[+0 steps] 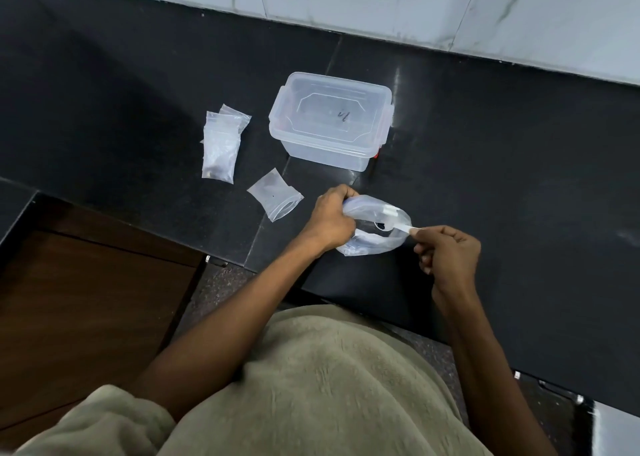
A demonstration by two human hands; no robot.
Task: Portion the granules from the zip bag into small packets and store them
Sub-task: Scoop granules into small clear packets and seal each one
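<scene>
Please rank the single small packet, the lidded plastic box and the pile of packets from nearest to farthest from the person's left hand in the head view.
From the left hand, which grips the zip bag:
1. Single small packet, just to its left.
2. Lidded plastic box, beyond it, toward the wall.
3. Pile of packets, farther left and back.

On the counter [138,91] the lidded container [330,119] stands at the back, near the wall. To its left lies a pile of small packets [221,143]. One single packet [275,194] lies in front, between the pile and the zip bag [375,227]. The zip bag lies in front of the container, between the two hands, with a scoop [398,227] reaching into it.
</scene>
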